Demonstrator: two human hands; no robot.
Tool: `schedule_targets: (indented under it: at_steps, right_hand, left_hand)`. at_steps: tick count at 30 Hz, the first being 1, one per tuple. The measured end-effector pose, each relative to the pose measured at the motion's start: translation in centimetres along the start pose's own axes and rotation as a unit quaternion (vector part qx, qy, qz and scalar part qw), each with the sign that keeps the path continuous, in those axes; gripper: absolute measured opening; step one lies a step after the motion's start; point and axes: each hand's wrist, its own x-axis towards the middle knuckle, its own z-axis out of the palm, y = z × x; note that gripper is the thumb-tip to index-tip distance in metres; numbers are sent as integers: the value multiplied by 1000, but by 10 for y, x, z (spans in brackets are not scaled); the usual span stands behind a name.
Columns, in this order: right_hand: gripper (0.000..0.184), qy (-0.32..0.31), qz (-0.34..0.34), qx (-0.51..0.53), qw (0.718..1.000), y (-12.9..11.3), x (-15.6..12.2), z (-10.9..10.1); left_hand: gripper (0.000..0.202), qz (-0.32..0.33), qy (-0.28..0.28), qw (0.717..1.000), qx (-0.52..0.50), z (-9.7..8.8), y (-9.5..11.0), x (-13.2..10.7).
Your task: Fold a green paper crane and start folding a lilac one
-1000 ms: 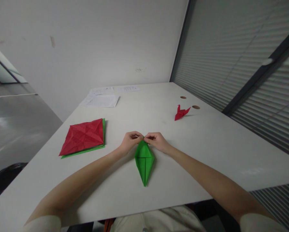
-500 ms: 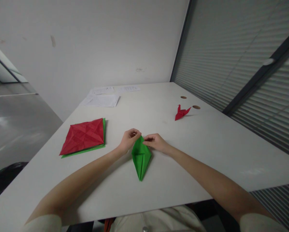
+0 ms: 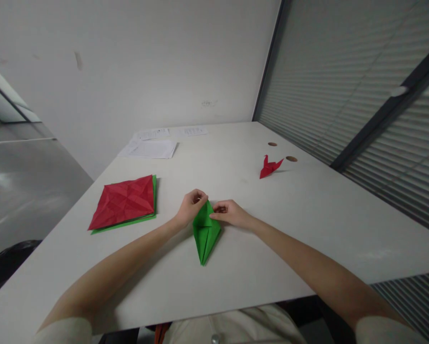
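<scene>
A green folded origami paper (image 3: 206,233), diamond-shaped with a slit down its lower half, lies near the front of the white table, its lower point toward me. My left hand (image 3: 192,206) pinches its far tip between thumb and fingers. At the upper right edge, my right hand (image 3: 229,213) has its fingers curled and its thumb laid on the paper, gripping that edge. Part of the far edges is hidden by my fingertips.
Left of my hands lies a stack of creased red paper (image 3: 126,199) over green sheets (image 3: 155,191). A red origami crane (image 3: 270,167) stands at the right, near two round holes (image 3: 291,159) in the table (image 3: 307,210). Printed papers (image 3: 153,149) lie toward the wall.
The green paper has shifted slightly left, its lower point swinging left. My right thumb has slid a little left and down along the upper right edge. My left hand keeps hold of the tip.
</scene>
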Motion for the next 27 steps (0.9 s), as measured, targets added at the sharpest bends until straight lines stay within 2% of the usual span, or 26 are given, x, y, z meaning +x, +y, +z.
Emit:
schedule_targets:
  at_steps: [5, 11, 16, 19, 27]
  right_hand:
    - [35, -4, 2, -11, 1000, 4, 1, -1]
    - [33, -5, 6, -13, 1000, 11, 3, -3]
    - [34, 16, 0, -17, 1000, 16, 7, -7]
    - [37, 32, 6, -18, 999, 18, 9, -11]
    - [39, 13, 22, 9, 1000, 16, 7, -14]
  left_hand:
    - [31, 5, -15, 1000, 5, -1, -1, 2]
    - [33, -16, -3, 1000, -20, -3, -1, 1]
    - [37, -116, -56, 984, -122, -6, -1, 2]
    - [38, -157, -60, 968, -184, -6, -1, 0]
    - [38, -140, -81, 970, -181, -3, -7, -7]
